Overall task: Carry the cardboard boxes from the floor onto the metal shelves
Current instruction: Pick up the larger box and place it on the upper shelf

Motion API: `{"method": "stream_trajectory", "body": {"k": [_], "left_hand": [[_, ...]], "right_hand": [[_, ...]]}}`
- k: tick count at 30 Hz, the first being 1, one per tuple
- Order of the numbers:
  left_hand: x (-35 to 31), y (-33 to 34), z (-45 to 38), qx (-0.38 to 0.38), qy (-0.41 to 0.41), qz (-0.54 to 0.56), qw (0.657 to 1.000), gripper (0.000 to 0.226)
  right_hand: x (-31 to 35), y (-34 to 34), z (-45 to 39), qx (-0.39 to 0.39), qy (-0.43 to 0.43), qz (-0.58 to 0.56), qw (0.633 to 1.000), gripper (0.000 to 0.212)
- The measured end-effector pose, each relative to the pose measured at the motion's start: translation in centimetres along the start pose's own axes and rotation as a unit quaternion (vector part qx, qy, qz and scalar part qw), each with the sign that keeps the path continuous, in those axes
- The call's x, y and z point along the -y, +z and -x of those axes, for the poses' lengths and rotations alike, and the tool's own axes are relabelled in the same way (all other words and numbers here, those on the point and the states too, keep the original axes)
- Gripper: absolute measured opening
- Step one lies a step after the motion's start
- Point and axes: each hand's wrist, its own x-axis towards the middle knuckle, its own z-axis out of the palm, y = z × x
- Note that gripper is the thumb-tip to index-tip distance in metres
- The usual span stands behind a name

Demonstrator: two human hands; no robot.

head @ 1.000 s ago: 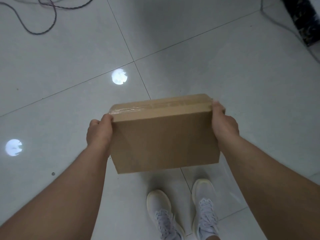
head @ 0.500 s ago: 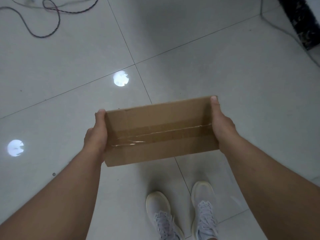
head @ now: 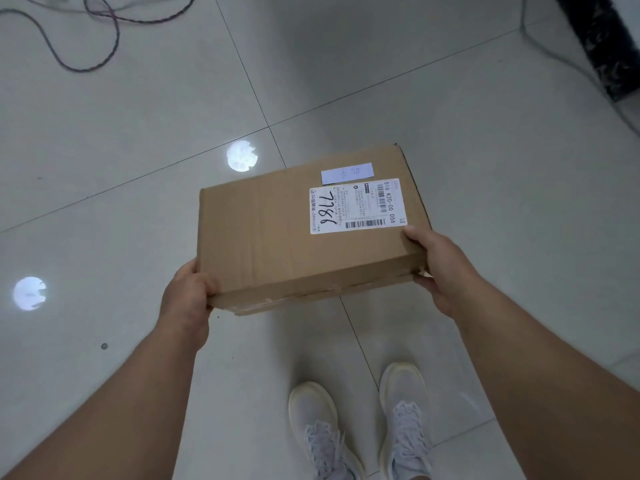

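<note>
A flat brown cardboard box (head: 270, 237) is held in the air above the tiled floor, its broad face up with a white shipping label (head: 356, 206) and a small pale sticker on it. My left hand (head: 188, 296) grips its near left corner. My right hand (head: 438, 268) grips its near right corner, thumb on top. No metal shelf is in view.
Glossy grey floor tiles (head: 485, 150) lie all around, with two round light reflections. A dark twisted cable (head: 86, 36) loops on the floor at the far left. A dark object (head: 602, 43) stands at the far right corner. My white shoes (head: 360, 427) are below the box.
The box has been rotated in my hands: first a plain face, then the taped narrow side, now the labelled broad face is up. Both hands shifted to its near corners.
</note>
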Motion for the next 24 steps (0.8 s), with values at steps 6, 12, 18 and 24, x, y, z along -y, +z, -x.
{"method": "stream_trajectory", "body": {"k": [6, 12, 18, 24], "left_hand": [[0.4, 0.3, 0.3, 0.006, 0.008, 0.047, 0.999, 0.068], [0.2, 1.2, 1.1, -0.024, 0.033, 0.084, 0.996, 0.038], [-0.8, 1.6, 1.6, -0.024, 0.048, 0.090, 0.995, 0.031], [0.4, 2.5, 0.7, -0.042, 0.036, 0.073, 0.996, 0.039]], "right_hand": [[-1.2, 0.1, -0.7, -0.025, -0.018, -0.038, 0.999, 0.037], [-1.5, 0.3, -0.8, -0.045, -0.036, -0.048, 0.997, 0.054], [-1.2, 0.2, -1.0, -0.054, -0.057, -0.057, 0.995, 0.039], [-1.7, 0.6, -2.9, -0.055, -0.051, -0.081, 0.994, 0.033]]}}
